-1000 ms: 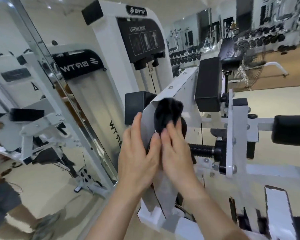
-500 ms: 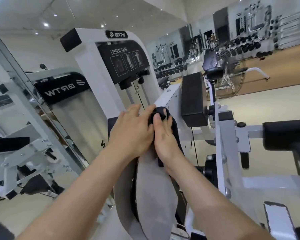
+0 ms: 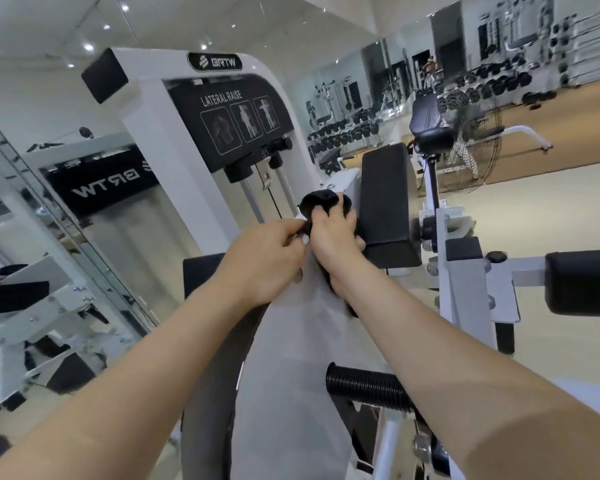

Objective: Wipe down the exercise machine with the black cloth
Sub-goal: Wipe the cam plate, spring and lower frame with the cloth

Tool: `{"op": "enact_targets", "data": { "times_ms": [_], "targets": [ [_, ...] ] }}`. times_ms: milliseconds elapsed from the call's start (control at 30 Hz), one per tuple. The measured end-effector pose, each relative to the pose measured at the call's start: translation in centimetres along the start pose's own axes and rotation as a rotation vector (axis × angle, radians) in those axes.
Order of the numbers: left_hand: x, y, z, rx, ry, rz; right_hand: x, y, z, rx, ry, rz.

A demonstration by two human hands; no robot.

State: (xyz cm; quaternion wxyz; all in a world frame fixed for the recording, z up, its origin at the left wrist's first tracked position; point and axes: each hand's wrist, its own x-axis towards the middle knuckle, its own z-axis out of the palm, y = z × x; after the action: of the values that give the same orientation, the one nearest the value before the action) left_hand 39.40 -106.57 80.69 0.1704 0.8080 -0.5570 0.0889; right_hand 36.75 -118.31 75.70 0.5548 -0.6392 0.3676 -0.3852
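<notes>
The white lateral raise machine (image 3: 174, 140) stands in front of me, with a curved grey-white arm plate (image 3: 291, 358) running up toward a black pad (image 3: 385, 202). The bunched black cloth (image 3: 321, 202) sits at the top end of that plate. My right hand (image 3: 333, 237) lies over the cloth with fingers curled round it, pressing it on the plate. My left hand (image 3: 267, 261) is beside it on the plate's left edge, fingers curled and pinching the cloth's near corner.
A mirror wall (image 3: 49, 202) runs along the left. A black ribbed handle (image 3: 368, 386) sticks out below my right forearm. A white upright post (image 3: 465, 282) and black roller pad (image 3: 582, 285) stand at right. A floor fan (image 3: 471, 147) and dumbbell racks (image 3: 354, 129) lie beyond.
Both hands and the cloth have slid up along the curved plate toward the black pad. My left hand went from lying flat on the plate to curling at the cloth's corner.
</notes>
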Motion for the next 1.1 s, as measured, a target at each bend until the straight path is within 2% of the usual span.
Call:
{"op": "enact_targets", "data": {
  "times_ms": [133,200,300,367,467,533,600,667,700,800,867,933,967,1033,1100],
  "targets": [
    [-1.3,0.2,-0.3,-0.009,-0.034,-0.003,-3.6,1.6,1.5,0.162,0.099,-0.046],
    [-2.4,-0.2,-0.5,-0.022,-0.047,0.033,-7.5,2.3,1.2,0.055,0.074,-0.119],
    [-4.3,-0.4,-0.9,-0.073,0.032,0.005,-15.6,4.5,0.2,-0.219,-0.044,-0.395],
    [-5.5,-0.7,-1.0,-0.066,0.039,0.015,-21.4,6.9,0.4,-0.376,-0.015,-0.538],
    [-7.6,-0.8,-0.9,-0.088,0.045,0.07,-24.2,9.7,0.7,-0.512,-0.042,-0.603],
    [-9.0,-1.1,-0.3,-0.085,0.103,0.097,-21.9,9.6,0.4,-0.481,-0.077,-0.571],
    [-10.0,-1.4,0.5,-0.079,0.163,0.11,-18.8,8.4,0.1,-0.45,-0.008,-0.4],
    [-10.7,-1.5,0.8,-0.089,0.199,0.13,-17.8,8.4,0.8,-0.388,0.048,-0.326],
    [-10.8,-1.5,0.9,-0.086,0.214,0.141,-18.4,8.5,1.2,-0.346,0.06,-0.345],
    [-10.7,-1.9,0.9,-0.07,0.24,0.144,-24.6,9.7,2.2,-0.269,0.124,-0.557],
    [-10.7,-2.0,0.8,-0.072,0.245,0.138,-28.3,11.6,3.1,-0.226,0.089,-0.63],
    [-11.0,-1.8,0.6,-0.082,0.238,0.123,-29.9,14.5,4.0,-0.171,0.072,-0.574],
    [-11.1,-1.7,0.6,-0.084,0.232,0.111,-30.0,16.2,4.4,-0.17,0.097,-0.486],
    [-11.4,-1.5,0.6,-0.079,0.214,0.084,-28.6,18.4,4.9,-0.162,0.114,-0.215],
    [-12.3,-1.5,0.8,-0.074,0.192,0.084,-26.0,18.4,4.3,-0.105,0.049,0.014]
  ]
}}
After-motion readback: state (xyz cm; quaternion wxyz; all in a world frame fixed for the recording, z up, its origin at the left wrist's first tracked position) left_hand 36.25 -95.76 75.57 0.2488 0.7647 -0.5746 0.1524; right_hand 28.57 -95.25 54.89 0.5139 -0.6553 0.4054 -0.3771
